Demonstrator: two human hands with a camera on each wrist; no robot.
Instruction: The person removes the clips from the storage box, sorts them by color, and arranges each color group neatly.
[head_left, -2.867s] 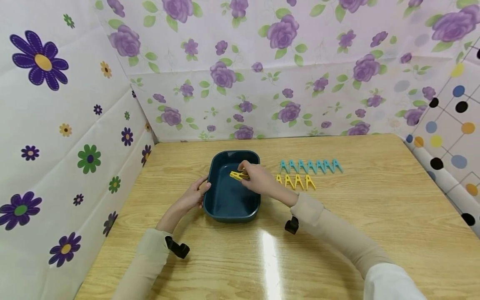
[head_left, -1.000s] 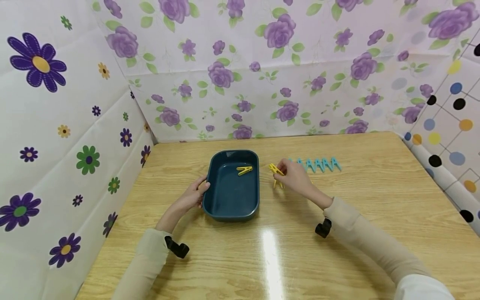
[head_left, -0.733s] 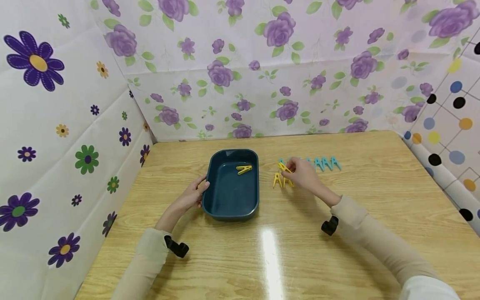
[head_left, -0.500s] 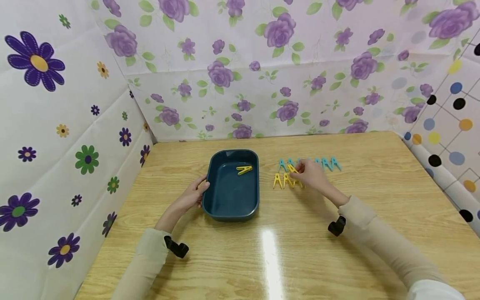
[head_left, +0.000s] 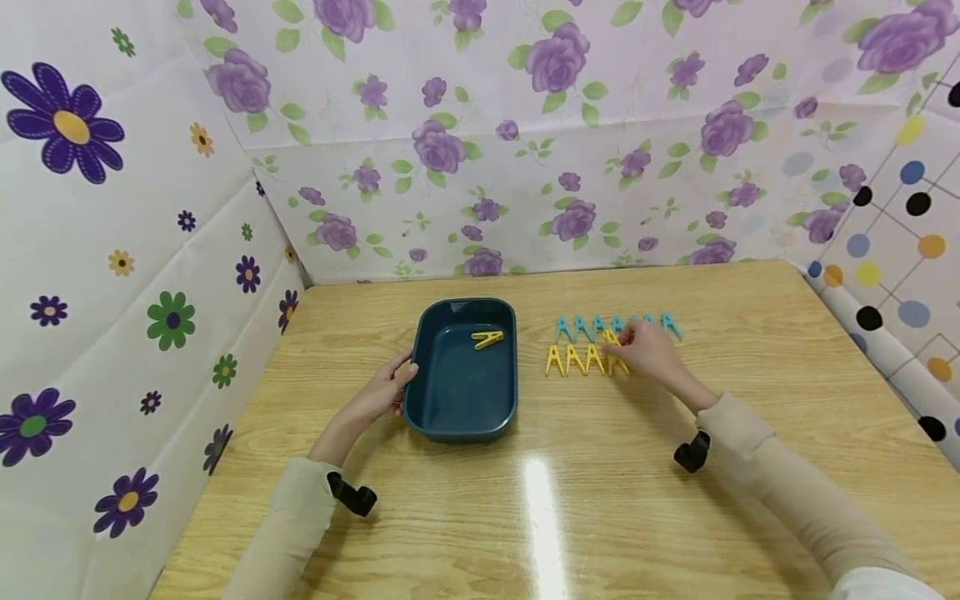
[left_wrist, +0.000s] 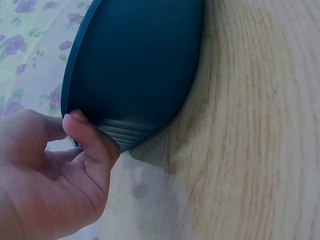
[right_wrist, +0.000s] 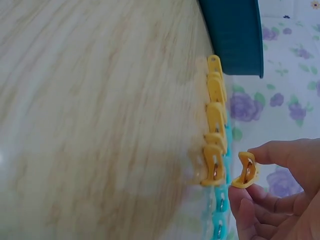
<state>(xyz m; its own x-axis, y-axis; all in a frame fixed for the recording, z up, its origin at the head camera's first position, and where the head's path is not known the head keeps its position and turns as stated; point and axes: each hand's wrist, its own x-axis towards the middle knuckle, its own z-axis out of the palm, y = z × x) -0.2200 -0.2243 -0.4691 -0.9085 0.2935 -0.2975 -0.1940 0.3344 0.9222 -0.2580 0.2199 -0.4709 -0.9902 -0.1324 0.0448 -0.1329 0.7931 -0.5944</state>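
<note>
The dark teal plastic basin (head_left: 461, 396) stands left of centre on the table, with one yellow clothespin (head_left: 487, 338) lying inside. My left hand (head_left: 382, 389) grips its left side; in the left wrist view the fingers of that hand (left_wrist: 65, 170) curl over the basin's rim. My right hand (head_left: 651, 354) pinches another yellow clothespin (right_wrist: 246, 171) between thumb and fingertips, just above the right end of a row of yellow clothespins (head_left: 573, 360). Behind that row runs a line of blue clothespins (head_left: 563, 328), partly hidden by the right hand.
The wooden table (head_left: 450, 517) backs onto a wall covering with purple roses (head_left: 558, 58). A daisy-printed sheet (head_left: 172, 250) rises along the left side. On the right is a dotted sheet (head_left: 900, 275).
My right hand has moved from over the basin to the right along the yellow row, carrying a yellow clothespin. The left hand has kept its grip on the basin.
</note>
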